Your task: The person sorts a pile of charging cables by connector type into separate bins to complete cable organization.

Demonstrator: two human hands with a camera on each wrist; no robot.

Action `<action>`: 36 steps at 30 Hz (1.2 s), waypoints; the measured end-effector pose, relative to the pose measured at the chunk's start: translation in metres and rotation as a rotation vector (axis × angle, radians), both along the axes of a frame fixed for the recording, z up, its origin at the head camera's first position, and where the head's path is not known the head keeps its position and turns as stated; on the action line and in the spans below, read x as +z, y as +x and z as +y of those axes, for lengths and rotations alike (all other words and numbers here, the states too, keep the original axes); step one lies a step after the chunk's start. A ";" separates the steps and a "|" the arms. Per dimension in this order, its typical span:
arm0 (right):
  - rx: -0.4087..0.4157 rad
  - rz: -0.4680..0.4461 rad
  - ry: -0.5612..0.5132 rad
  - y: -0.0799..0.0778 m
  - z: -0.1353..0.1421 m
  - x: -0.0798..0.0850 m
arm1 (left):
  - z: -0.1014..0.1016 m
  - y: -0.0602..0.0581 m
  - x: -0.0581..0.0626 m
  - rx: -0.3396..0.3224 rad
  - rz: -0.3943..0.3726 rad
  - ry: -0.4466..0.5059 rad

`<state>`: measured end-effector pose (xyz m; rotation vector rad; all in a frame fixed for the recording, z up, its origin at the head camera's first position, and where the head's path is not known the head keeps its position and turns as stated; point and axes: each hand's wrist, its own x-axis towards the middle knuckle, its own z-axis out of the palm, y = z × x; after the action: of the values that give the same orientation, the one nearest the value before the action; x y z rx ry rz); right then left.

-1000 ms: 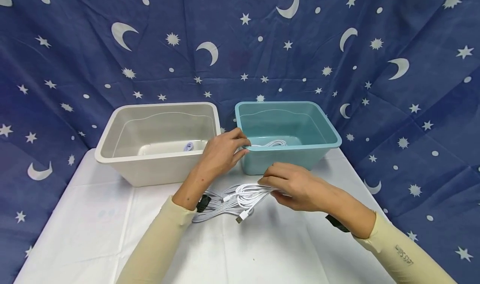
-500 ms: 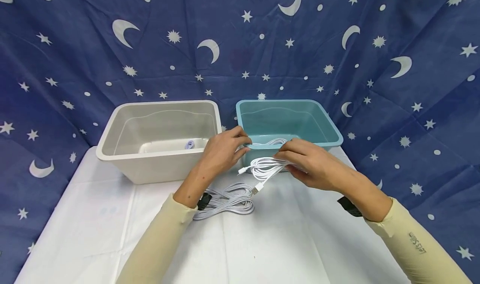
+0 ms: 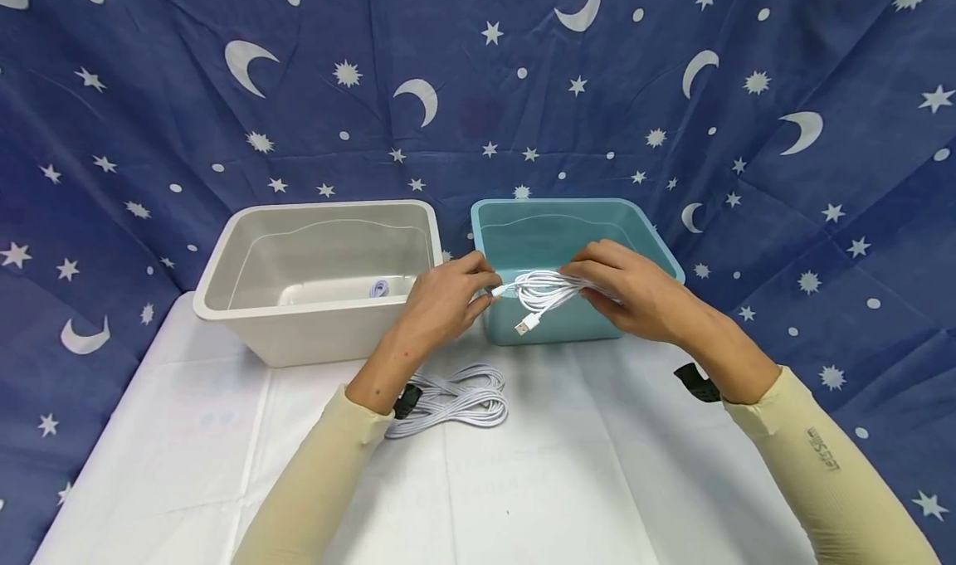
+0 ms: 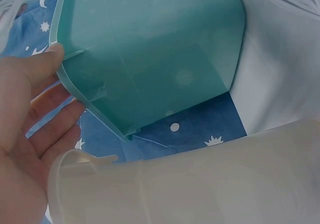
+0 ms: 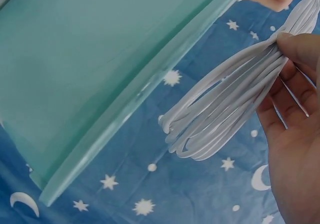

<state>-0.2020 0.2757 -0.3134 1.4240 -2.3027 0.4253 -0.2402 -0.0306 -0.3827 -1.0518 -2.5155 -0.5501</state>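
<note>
My left hand (image 3: 446, 298) grips the teal plastic bin (image 3: 578, 326) by its rim near the front left corner, thumb on one side and fingers on the other in the left wrist view. In my right hand (image 3: 635, 289) is a white USB cable (image 3: 543, 288), coiled into a long bundle and pinched between thumb and fingers. The bundle hangs over the bin's front rim, its USB plug (image 3: 527, 323) dangling before the front wall. Its other end points at my left fingertips. Loops of the cable fan out below my thumb (image 5: 297, 47) in the right wrist view.
A light grey bin (image 3: 314, 337) stands left of the teal one, with a small pale purple coil (image 3: 379, 288) inside. Another coiled white-grey cable (image 3: 470, 406) lies on the white tablecloth (image 3: 515, 490), partly behind my left wrist. A blue star-patterned curtain (image 3: 463, 117) hangs behind.
My right hand has lifted the white USB cable from above the tabletop coil up and away to the teal bin's front rim. My left hand keeps its grip on the bin's rim.
</note>
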 end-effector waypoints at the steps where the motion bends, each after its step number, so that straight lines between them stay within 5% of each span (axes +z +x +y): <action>1: -0.004 0.001 -0.004 -0.002 0.001 -0.001 | 0.000 0.000 0.000 0.000 0.001 -0.002; 25: -0.168 -0.072 -0.018 -0.052 0.019 -0.021 | 0.000 0.001 -0.001 -0.005 0.000 0.021; 36: -0.280 -0.135 -0.029 -0.057 0.017 -0.033 | 0.001 0.001 -0.002 -0.009 0.012 0.020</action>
<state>-0.2587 0.2922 -0.3464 1.0654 -2.5449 0.4785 -0.2396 -0.0301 -0.3845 -1.0567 -2.4905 -0.5691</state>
